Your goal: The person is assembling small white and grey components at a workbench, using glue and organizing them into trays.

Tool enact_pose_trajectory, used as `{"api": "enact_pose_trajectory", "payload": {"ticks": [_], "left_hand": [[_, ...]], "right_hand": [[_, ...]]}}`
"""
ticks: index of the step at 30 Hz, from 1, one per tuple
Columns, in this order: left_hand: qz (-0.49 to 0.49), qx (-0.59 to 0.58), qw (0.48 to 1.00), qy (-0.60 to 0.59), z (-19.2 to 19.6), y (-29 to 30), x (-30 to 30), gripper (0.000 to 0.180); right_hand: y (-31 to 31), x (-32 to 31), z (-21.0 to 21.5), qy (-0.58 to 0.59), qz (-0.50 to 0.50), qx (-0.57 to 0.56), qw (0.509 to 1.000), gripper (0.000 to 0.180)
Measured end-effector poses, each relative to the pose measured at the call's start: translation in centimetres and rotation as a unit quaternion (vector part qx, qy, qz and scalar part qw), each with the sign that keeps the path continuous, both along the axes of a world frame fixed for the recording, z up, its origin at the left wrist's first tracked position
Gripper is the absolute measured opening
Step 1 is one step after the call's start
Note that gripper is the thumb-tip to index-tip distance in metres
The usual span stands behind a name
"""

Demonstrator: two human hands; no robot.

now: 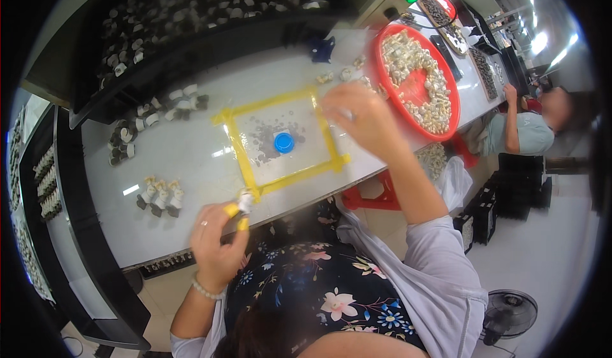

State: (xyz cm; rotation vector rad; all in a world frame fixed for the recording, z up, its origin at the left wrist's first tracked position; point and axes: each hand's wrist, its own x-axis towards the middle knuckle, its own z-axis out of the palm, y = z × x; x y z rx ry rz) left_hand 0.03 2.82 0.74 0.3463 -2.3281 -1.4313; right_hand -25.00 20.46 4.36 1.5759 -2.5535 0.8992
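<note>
Here, small white piece (245,201) between yellow-covered fingertips (242,223) of the left grip (217,243).

Can pass across the white tabletop (207,178) between the yellow tape frame (293,181) and the cluster of white-and-dark pieces (160,196) at left. Can reach inside the frame, around the blue cap (284,143). Walled off on the far side by the black tray edge (191,58) and a curved row of small pieces (127,132). Narrowed between frame and red basin (415,87) by the right hand (357,113). Hemmed at the frame's near left corner by the left hand (217,237), pinching a small white piece (245,200).
</note>
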Motion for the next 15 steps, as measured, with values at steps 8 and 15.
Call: {"api": "enact_pose_trajectory", "payload": {"ticks": [8,15], "left_hand": [[0.132,-0.311,0.941,-0.001,-0.6,-2.1,2.3,0.027],[0.16,-0.286,0.944,0.045,2.4,-6.2,-1.4,0.034]], "right_hand": [[-1.4,-4.7,-1.3,0.145,-0.018,0.046,0.988,0.029],[-1.4,-1.4,-0.6,-0.12,-0.041,0.017,0.992,0.024]]}}
